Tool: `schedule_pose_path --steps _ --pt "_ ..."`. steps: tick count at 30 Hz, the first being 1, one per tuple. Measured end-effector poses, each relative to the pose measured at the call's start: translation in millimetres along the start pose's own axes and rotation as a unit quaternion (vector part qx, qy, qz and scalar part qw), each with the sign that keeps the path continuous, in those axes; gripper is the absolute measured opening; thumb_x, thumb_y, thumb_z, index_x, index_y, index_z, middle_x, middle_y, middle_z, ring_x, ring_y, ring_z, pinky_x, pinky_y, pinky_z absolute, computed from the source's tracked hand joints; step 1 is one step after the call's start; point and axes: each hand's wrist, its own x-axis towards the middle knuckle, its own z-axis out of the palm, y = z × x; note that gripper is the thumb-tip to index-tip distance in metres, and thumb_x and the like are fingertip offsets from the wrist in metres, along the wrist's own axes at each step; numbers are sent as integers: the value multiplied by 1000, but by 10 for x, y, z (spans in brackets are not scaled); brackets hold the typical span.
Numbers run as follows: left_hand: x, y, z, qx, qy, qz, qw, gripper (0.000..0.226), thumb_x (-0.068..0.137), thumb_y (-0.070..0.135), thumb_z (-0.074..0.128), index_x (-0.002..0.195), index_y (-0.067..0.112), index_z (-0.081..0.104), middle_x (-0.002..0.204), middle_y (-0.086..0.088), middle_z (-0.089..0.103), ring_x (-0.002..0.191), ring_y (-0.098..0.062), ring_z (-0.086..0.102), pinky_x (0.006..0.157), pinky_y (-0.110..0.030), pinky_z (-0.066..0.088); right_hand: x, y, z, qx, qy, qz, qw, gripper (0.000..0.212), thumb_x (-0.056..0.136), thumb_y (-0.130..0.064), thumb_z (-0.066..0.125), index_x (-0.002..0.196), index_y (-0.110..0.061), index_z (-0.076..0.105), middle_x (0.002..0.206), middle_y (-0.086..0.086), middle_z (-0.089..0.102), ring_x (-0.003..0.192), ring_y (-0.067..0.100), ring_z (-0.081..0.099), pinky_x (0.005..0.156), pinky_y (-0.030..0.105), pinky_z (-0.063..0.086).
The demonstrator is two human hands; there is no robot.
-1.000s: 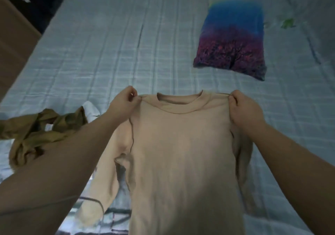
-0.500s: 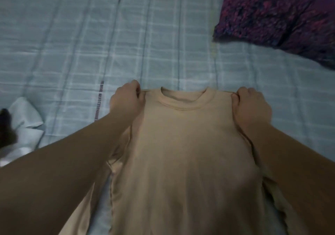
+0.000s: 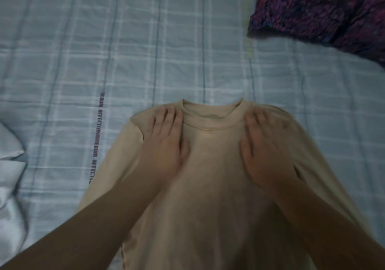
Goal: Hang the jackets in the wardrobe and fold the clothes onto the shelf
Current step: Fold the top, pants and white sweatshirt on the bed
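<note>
Pressing flat: both palms are down on the beige crew-neck top (image 3: pixel 212 186), which lies front-up on the plaid bedsheet (image 3: pixel 187 51) with its neckline (image 3: pixel 212 119) pointing away from the person. L hand (image 3: pixel 164 144) sits on the shoulder panel just beside the neckline; fingers (image 3: pixel 166 115) straight, close together, gripping nothing, only bearing on the fabric. R hand (image 3: pixel 264 151) mirrors it on the other shoulder. It's motion-blurred, but the fingers read as extended and flat, no pinch visible.

Judgement: hands set sym. either side of the neck to pin the top and smooth the chest before a fold; a flat, square body gives even fold lines. L sleeve (image 3: pixel 108 165) runs down outside the forearm, prob. next to be turned in. Hem out of frame, can't tell if straight.

Purple patterned pillow (image 3: pixel 323 7) well apart, far right. White cloth (image 3: pixel 10 165) at left edge, not touching the top.
</note>
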Motion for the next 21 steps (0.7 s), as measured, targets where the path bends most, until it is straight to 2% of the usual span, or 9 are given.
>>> schedule_pose_path --steps 4,7,17,19,21 --pt "112 6 87 53 -56 -36 996 72 95 53 27 159 20 19 166 -5 14 154 -25 8 122 -53 8 116 -15 263 -33 -60 30 997 68 96 -51 25 157 -23 19 164 8 18 150 31 18 118 57 14" --pt "112 14 134 82 -61 -44 994 74 95 59 28 159 26 14 167 -2 8 154 -24 2 121 -56 6 169 10 364 -62 -63 50 995 70 93 -57 27 157 -29 17 164 6 17 149 32 16 116 63 12" --pt "111 13 78 83 -88 -42 992 72 97 59 22 159 25 9 168 -3 5 154 -25 -4 121 -57 1 196 -40 349 -68 -87 53 992 70 94 -57 26 157 -32 7 165 4 10 150 33 9 116 65 8" --pt "36 7 -40 57 -84 -22 995 69 98 53 26 159 23 14 167 -7 11 154 -27 1 122 -55 3 184 -93 288 -70 -105 67 990 67 97 -54 22 157 -31 4 166 4 7 150 33 9 116 64 7" --pt "-134 -1 -216 33 -70 -1 997 66 97 47 33 157 19 24 163 -10 23 152 -31 12 121 -56 12 148 -232 194 -77 -99 80 989 63 99 -49 22 157 -27 11 164 8 14 148 37 16 116 64 11"
